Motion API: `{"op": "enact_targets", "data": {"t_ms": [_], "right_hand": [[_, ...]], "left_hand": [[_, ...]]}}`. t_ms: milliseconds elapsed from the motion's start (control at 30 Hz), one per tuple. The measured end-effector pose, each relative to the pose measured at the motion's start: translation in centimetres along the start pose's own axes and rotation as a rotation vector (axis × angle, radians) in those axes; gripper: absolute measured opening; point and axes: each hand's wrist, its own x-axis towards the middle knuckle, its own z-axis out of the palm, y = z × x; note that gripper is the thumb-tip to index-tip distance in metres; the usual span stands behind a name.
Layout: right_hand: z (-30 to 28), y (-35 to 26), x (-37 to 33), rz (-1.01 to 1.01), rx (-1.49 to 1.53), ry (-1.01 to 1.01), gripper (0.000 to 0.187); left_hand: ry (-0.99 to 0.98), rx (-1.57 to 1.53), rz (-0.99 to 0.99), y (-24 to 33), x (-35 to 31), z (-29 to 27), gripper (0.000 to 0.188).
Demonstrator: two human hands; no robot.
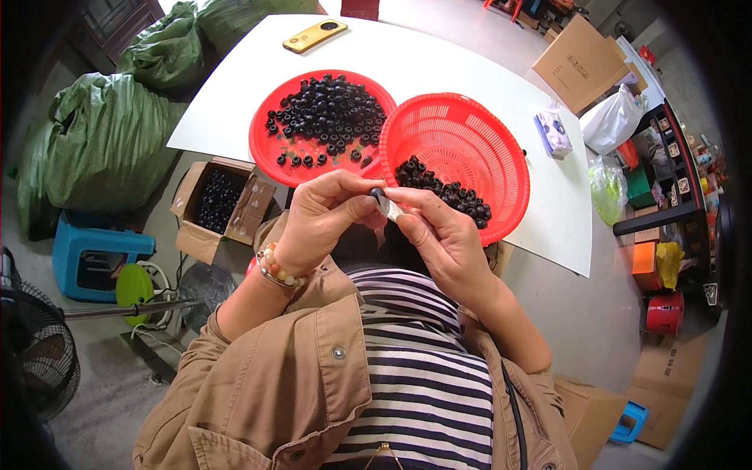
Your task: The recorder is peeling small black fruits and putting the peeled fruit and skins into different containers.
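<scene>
Close to my chest, at the near edge of the table, both hands meet. Between thumb and forefinger, my left hand (334, 210) pinches a small round black piece (377, 193). My right hand (443, 233) grips a small whitish strip-like thing (391, 209) whose kind I cannot make out; it touches or nearly touches the black piece. Beyond my left hand, a shallow red tray (262, 129) bears a heap of similar black bead-like pieces (333, 106), several showing holes. Just past my right hand, a red plastic basket (446, 133) leans tilted, with more black pieces (442, 190) along its near side.
A gold phone (313, 37) lies at the table's far left, a tissue pack (554, 133) at the right. Below the left edge stands a cardboard box (188, 196) of black pieces. Green sacks (102, 141), a blue stool (94, 251) and a fan (35, 352) line the left side.
</scene>
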Motion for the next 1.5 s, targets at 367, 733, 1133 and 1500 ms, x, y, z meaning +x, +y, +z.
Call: {"op": "enact_targets", "data": {"t_ms": [367, 733, 1133, 1500], "right_hand": [[1.2, -0.1, 0.0, -0.001, -0.02, 0.108, 0.02], [1.0, -0.3, 0.2, 0.03, 0.261, 0.064, 0.019], [-0.2, -0.5, 0.6, 0.283, 0.556, 0.027, 0.024], [-0.1, -0.1, 0.8, 0.146, 0.355, 0.043, 0.018]], "left_hand": [[0.006, 0.033, 0.107, -0.6, 0.1, 0.0, 0.015], [-0.028, -0.012, 0.077, -0.8, 0.0, 0.2, 0.013], [-0.074, -0.174, -0.062, -0.4, 0.0, 0.1, 0.015], [-0.043, -0.145, -0.052, -0.5, -0.1, 0.1, 0.017]]}}
